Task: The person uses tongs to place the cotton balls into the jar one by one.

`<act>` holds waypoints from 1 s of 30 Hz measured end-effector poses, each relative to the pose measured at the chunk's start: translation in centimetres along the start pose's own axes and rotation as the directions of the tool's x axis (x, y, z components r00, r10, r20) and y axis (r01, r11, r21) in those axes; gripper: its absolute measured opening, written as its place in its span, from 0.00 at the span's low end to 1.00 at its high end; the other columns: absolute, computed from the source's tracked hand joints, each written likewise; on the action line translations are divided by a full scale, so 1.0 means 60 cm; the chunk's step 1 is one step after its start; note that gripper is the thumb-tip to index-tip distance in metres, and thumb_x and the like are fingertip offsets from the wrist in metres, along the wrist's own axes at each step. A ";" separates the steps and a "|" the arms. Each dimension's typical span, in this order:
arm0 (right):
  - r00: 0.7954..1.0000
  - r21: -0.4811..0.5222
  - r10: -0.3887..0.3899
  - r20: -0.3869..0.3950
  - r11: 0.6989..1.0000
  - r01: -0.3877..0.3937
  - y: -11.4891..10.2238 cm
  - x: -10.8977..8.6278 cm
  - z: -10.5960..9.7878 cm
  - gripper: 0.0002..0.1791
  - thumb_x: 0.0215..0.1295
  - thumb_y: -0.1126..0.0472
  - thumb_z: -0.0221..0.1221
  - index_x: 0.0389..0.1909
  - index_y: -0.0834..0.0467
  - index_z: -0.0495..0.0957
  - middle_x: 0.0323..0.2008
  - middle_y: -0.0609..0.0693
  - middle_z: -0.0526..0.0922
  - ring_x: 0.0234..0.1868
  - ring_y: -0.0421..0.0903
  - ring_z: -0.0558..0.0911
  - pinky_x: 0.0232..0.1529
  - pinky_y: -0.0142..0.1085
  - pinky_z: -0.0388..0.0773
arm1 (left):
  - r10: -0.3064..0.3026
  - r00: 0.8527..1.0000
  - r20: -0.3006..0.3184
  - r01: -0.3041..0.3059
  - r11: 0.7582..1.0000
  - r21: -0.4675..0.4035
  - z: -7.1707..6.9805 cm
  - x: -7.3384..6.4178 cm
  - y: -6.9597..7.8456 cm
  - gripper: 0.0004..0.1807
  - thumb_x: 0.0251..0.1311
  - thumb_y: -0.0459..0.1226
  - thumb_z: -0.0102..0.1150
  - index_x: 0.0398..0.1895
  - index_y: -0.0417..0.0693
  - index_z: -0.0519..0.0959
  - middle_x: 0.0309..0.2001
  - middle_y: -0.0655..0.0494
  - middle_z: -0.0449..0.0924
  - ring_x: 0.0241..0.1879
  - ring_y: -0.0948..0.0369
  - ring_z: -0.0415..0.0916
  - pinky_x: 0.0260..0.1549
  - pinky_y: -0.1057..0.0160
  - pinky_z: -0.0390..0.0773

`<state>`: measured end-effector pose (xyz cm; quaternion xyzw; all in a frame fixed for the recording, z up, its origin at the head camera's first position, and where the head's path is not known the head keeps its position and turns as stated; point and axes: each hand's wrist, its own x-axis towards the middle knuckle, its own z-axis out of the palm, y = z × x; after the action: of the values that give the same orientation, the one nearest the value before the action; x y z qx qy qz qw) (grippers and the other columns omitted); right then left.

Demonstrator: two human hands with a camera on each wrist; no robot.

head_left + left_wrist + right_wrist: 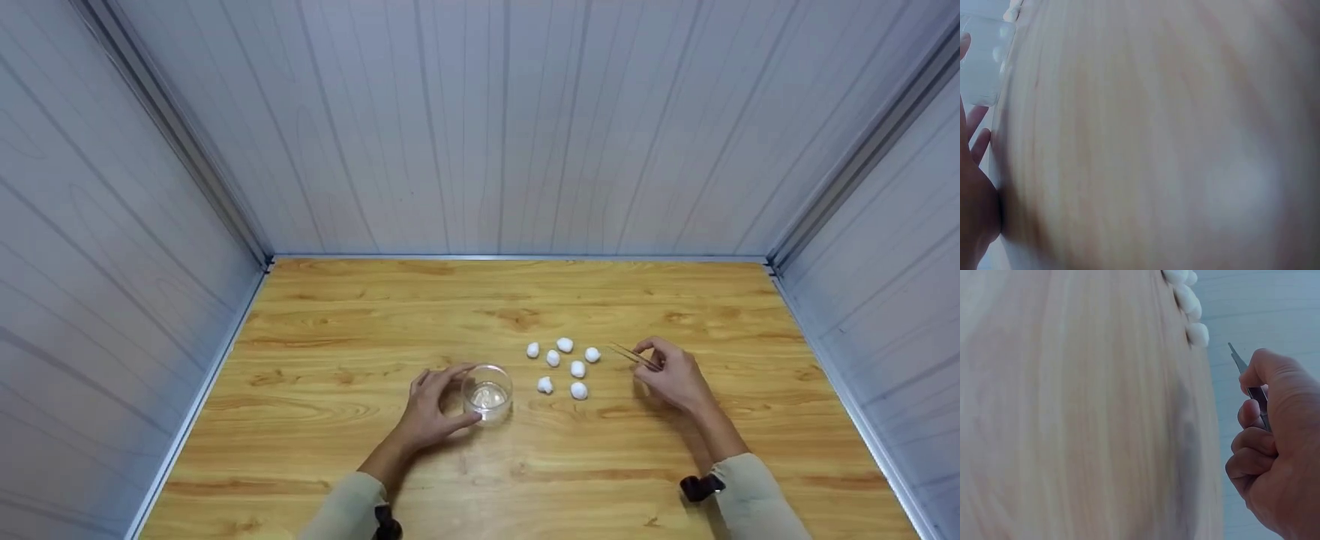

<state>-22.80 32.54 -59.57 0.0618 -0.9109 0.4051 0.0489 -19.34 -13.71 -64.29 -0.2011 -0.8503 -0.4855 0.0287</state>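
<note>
My left hand (433,405) holds a clear glass cup (487,396) from its left side, thumb at the near side and fingers at the far side. The cup stands upright on the table, with no cotton ball visible inside it. In the left wrist view, the glass cup (982,62) shows at the upper left edge. My right hand (675,377) pinches a pair of tweezers (628,354) between thumb and fingers. The tweezers' tips point left, just apart from the nearest cotton ball (592,355). In the right wrist view, the tweezers (1239,363) are raised above the table.
Several white cotton balls (553,358) lie loosely grouped on the wooden table (315,322), between the cup and the tweezers. Pale panels form a back wall (465,135), a left wall (112,247) and a right wall (885,285) around the table.
</note>
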 end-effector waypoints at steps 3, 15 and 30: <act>0.999 0.014 -0.027 -0.026 1.000 0.028 -0.001 0.003 -0.004 0.14 0.65 0.73 0.69 0.50 0.60 0.88 0.26 0.46 0.75 0.26 0.33 0.70 0.35 0.30 0.68 | 0.013 1.000 -0.009 -0.013 1.000 0.009 0.001 0.000 -0.001 0.44 0.57 0.50 0.85 0.78 0.60 0.78 0.62 0.51 0.92 0.67 0.45 0.81 0.80 0.20 0.50; 0.980 0.079 -0.140 -0.139 0.985 0.152 -0.012 0.008 -0.018 0.16 0.62 0.78 0.69 0.49 0.63 0.89 0.22 0.41 0.69 0.24 0.30 0.66 0.32 0.27 0.65 | -0.011 1.000 0.010 0.011 1.000 -0.008 -0.001 0.001 0.003 0.44 0.56 0.51 0.84 0.78 0.62 0.78 0.63 0.51 0.91 0.68 0.46 0.81 0.82 0.23 0.48; 0.958 0.074 -0.217 -0.187 0.969 0.234 -0.036 0.020 -0.035 0.14 0.62 0.78 0.69 0.47 0.62 0.89 0.20 0.39 0.64 0.23 0.28 0.61 0.28 0.26 0.62 | 0.000 1.000 0.003 0.000 1.000 0.012 0.000 -0.001 -0.001 0.44 0.57 0.51 0.85 0.78 0.63 0.78 0.64 0.51 0.91 0.67 0.47 0.82 0.81 0.22 0.50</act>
<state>-23.59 32.60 -56.44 0.1310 -0.8695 0.4438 0.1728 -19.28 -13.73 -64.35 -0.2019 -0.8532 -0.4801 0.0288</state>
